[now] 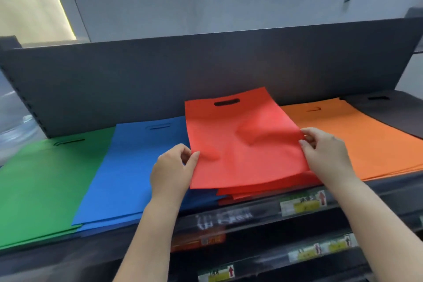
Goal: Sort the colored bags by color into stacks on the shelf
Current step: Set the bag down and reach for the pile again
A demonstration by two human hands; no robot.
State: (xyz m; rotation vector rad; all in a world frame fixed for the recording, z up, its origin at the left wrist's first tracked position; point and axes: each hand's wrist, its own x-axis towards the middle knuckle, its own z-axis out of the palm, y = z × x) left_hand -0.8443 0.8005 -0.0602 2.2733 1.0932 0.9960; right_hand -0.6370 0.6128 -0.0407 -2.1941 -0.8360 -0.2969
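A flat red bag [242,142] with a cut-out handle lies on top of the red stack [256,192] in the middle of the shelf. My left hand [171,169] pinches its left edge between thumb and fingers. My right hand [325,151] pinches its right edge. To the left lie a blue stack [128,171] and a green stack [45,181]. To the right lie an orange stack [357,137] and a dark grey stack [393,112].
The dark shelf back panel [183,71] rises behind the stacks. The shelf's front rail [251,215] carries price labels, and lower shelves with more labels [320,252] sit beneath. A grey wall stands behind.
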